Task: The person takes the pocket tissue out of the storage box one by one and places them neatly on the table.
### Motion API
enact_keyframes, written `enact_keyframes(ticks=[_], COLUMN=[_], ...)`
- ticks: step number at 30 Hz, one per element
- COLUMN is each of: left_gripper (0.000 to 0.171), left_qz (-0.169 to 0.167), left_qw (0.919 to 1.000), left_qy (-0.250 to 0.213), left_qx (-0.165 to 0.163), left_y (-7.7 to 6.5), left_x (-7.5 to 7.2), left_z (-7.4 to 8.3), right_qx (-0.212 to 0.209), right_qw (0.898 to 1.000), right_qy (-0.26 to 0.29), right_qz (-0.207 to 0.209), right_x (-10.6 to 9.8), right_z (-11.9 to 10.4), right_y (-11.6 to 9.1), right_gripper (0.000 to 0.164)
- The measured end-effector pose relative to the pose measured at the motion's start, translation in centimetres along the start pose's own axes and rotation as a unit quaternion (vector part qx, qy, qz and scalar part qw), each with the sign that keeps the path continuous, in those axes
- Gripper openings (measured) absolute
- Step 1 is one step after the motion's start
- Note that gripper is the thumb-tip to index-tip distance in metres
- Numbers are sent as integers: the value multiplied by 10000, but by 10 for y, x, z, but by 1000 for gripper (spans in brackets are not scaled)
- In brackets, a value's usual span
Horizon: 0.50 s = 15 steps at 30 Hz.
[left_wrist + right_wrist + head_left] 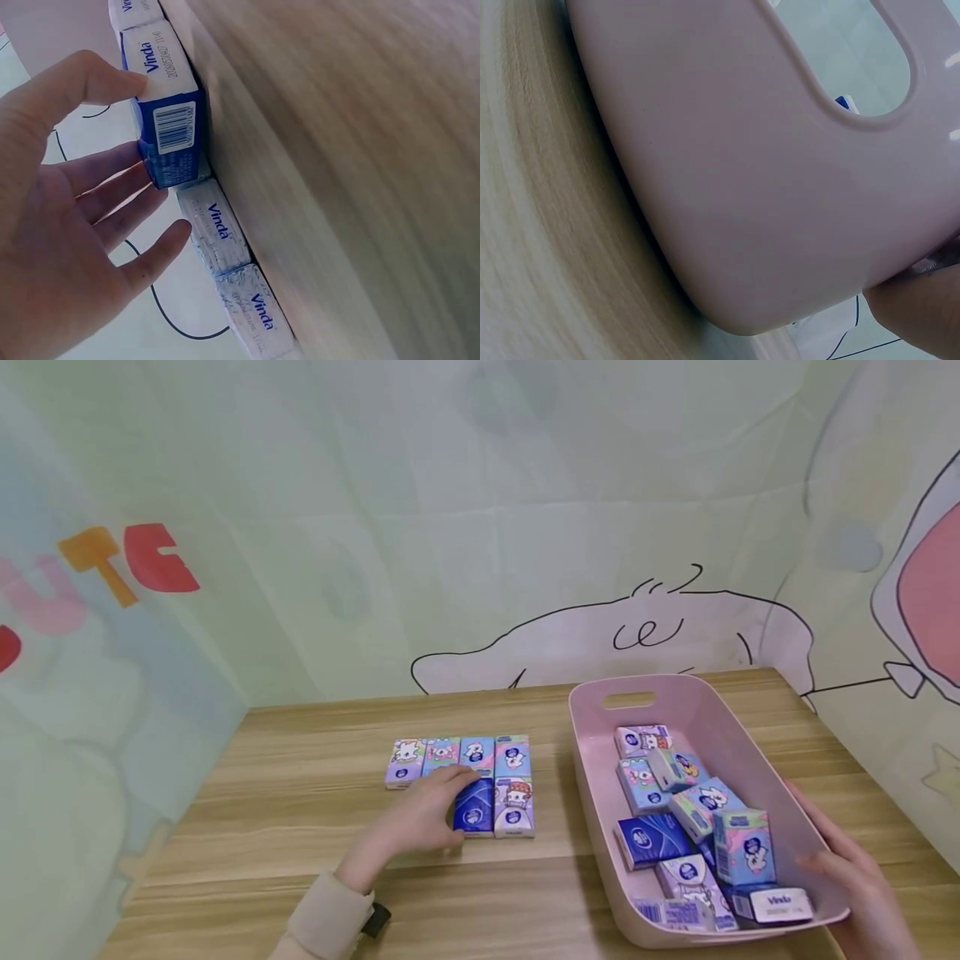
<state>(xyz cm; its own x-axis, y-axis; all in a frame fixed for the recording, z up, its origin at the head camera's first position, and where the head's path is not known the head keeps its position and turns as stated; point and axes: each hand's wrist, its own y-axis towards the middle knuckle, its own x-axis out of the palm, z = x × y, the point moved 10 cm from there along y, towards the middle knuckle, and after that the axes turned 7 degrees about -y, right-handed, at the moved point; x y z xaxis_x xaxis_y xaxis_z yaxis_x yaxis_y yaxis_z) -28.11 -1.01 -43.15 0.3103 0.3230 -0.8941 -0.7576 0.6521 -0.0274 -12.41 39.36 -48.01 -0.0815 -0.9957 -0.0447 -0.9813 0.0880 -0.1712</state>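
Note:
My left hand (420,818) pinches a dark blue tissue pack (474,810), its thumb on the white end marked Vinda in the left wrist view. The pack sits at the front of a small block of packs, beside a purple tissue pack (514,817). Behind it lie several pastel cartoon packs (513,757) side by side, partly covered by the fingers. My right hand (855,877) grips the right side of a pink basket (596,827), thumb at the rim. Inside the basket lie loose tissue packs, including a blue one (652,841) and a pastel one (746,847).
The wooden table (300,793) stretches left of the packs and between them and the basket. A printed cloth backdrop (480,552) stands along the back and sides. The basket has a handle slot in its far wall.

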Motion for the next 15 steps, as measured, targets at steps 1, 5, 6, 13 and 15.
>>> enact_keyframes(ticks=[1, 5, 6, 13, 15], left_gripper=[80, 79, 78, 76, 76], left_qz=[5, -5, -17, -32, -44], left_qw=[10000, 10000, 10000, 10000, 10000], left_qy=[11, 1, -13, 3, 23], left_qx=[9, 8, 9, 41, 37], left_y=[0, 0, 0, 0, 0], left_x=[0, 2, 2, 3, 4], left_z=[0, -3, -3, -4, -3], right_qx=[-67, -483, -549, -933, -946], right_qw=[10000, 9986, 9981, 9934, 9932], right_qy=[21, 179, 225, 504, 510], right_qz=[-18, -154, -186, -431, -442], right_x=[0, 2, 3, 6, 6], right_z=[-1, -8, -9, -16, -16], right_y=[0, 2, 2, 1, 0], right_gripper=[65, 68, 68, 69, 69])
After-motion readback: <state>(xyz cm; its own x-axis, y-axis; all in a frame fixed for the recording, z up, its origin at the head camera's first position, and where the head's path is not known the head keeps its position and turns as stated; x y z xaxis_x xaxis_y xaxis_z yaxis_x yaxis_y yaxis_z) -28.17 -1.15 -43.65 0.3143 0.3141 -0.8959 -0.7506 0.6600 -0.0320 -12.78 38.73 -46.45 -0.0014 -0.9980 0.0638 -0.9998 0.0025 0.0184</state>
